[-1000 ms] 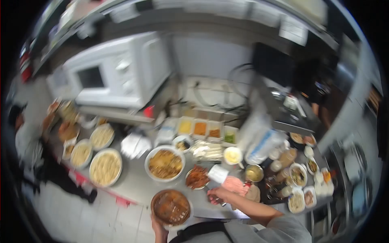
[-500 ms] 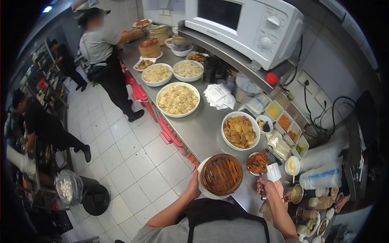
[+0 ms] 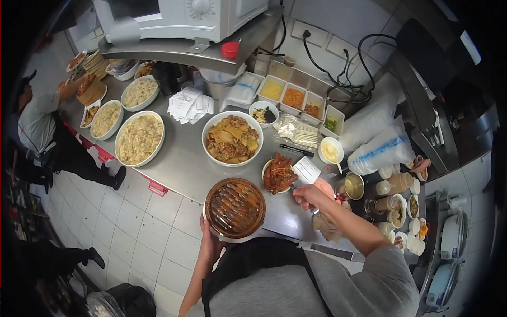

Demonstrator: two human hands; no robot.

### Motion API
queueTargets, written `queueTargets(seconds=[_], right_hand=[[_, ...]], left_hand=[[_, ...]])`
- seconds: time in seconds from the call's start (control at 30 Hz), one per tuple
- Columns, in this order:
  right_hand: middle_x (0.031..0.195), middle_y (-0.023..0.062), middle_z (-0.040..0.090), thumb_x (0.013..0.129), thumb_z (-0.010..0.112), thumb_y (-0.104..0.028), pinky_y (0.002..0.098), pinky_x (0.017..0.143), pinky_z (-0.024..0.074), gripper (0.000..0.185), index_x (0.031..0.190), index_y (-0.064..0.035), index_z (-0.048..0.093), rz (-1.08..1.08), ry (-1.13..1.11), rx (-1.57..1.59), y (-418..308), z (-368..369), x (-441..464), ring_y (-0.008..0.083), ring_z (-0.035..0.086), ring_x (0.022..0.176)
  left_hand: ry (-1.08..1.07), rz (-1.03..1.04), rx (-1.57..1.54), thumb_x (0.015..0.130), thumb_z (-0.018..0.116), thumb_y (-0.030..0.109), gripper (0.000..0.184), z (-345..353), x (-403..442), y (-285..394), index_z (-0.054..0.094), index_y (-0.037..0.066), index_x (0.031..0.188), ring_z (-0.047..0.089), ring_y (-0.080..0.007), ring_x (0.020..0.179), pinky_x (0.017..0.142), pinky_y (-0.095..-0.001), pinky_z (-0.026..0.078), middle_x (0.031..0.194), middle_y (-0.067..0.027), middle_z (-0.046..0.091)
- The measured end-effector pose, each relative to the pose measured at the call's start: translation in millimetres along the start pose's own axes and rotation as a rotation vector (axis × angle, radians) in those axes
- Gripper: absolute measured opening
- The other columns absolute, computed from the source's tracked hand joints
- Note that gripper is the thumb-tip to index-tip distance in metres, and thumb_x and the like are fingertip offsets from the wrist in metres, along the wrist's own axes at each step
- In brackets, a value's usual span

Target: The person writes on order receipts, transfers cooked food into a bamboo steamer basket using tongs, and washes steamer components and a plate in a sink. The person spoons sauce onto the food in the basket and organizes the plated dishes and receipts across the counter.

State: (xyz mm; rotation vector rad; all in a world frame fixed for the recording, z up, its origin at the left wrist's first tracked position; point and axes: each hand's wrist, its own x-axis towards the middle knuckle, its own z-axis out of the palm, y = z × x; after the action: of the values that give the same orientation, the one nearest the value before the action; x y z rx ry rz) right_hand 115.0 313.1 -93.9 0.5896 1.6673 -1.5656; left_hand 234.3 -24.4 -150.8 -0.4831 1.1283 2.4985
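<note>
My left hand (image 3: pixel 210 242) holds the edge of a white plate (image 3: pixel 207 216) that carries a round bamboo steamer (image 3: pixel 235 207) with a slatted wet surface. My right hand (image 3: pixel 308 197) is closed round the handle of a metal utensil, whose far end reaches the bowl of reddish-brown food (image 3: pixel 279 173). A white paper slip (image 3: pixel 306 170) lies just above that hand. Behind the steamer stands a white bowl of stewed meat and yellowish pieces (image 3: pixel 232 138).
Bowls of pale food (image 3: pixel 139 139) stand at the left, beside paper slips (image 3: pixel 190 105). Condiment trays (image 3: pixel 293 99), plastic-wrapped stacks (image 3: pixel 380 150) and bottles (image 3: pixel 400 182) line the back and right. A microwave (image 3: pixel 185 18) sits on a shelf. A co-worker (image 3: pixel 42 113) stands far left.
The view has swung back to the right since half a second ago. My left hand still holds the plate and steamer, and my right hand still grips the utensil beside the reddish-brown food.
</note>
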Motion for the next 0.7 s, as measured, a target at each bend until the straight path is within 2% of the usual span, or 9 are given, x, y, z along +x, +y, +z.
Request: queueTargets(seconds=[0.1, 0.4, 0.57, 0.7], right_hand=[[0.06, 0.0018, 0.047, 0.086, 0.053, -0.016, 0.0259, 0.037, 0.0299, 0.01, 0.08, -0.0083, 0.05, 0.032, 0.01, 0.011, -3.2, -5.1, -3.5, 0.0102, 0.037, 0.039], [0.058, 0.0026, 0.047, 0.086, 0.053, -0.014, 0.0237, 0.033, 0.0255, 0.012, 0.079, -0.004, 0.052, -0.057, 0.021, -0.085, -37.6, -24.3, -40.7, 0.0084, 0.035, 0.035], [0.057, 0.0042, 0.049, 0.087, 0.052, -0.013, 0.0237, 0.031, 0.0255, 0.013, 0.08, -0.0027, 0.052, -0.09, -0.039, -0.202, -74.7, -14.7, -75.7, 0.0081, 0.036, 0.033], [0.057, 0.0038, 0.049, 0.087, 0.053, -0.014, 0.0239, 0.031, 0.0263, 0.014, 0.079, -0.0025, 0.052, -0.043, -0.075, -0.304, -81.5, 10.7, -84.7, 0.0085, 0.037, 0.033]], left_hand=[[-0.005, -0.006, 0.005, 0.089, 0.034, 0.058, 0.078, 8.4, 1.8, 4.2, -0.014, 0.023, 0.14, 0.021, -0.0358, 0.132, 0.092, -0.0615, 0.034, 0.146, -0.0125, 0.007], [0.08, -0.015, 0.015, 0.09, 0.042, 0.05, 0.081, 49.2, 8.0, 11.6, -0.017, 0.023, 0.139, 0.022, -0.0353, 0.131, 0.095, -0.0584, 0.033, 0.146, -0.0151, 0.006], [0.072, -0.138, 0.104, 0.088, 0.045, 0.051, 0.091, 56.0, 23.3, 1.1, -0.027, 0.022, 0.135, 0.011, -0.0343, 0.135, 0.1, -0.0602, 0.021, 0.147, -0.0155, -0.005], [0.021, -0.155, 0.128, 0.088, 0.046, 0.05, 0.092, 61.6, 19.7, 9.1, -0.028, 0.021, 0.135, 0.012, -0.0334, 0.135, 0.101, -0.0599, 0.02, 0.147, -0.0152, -0.005]])
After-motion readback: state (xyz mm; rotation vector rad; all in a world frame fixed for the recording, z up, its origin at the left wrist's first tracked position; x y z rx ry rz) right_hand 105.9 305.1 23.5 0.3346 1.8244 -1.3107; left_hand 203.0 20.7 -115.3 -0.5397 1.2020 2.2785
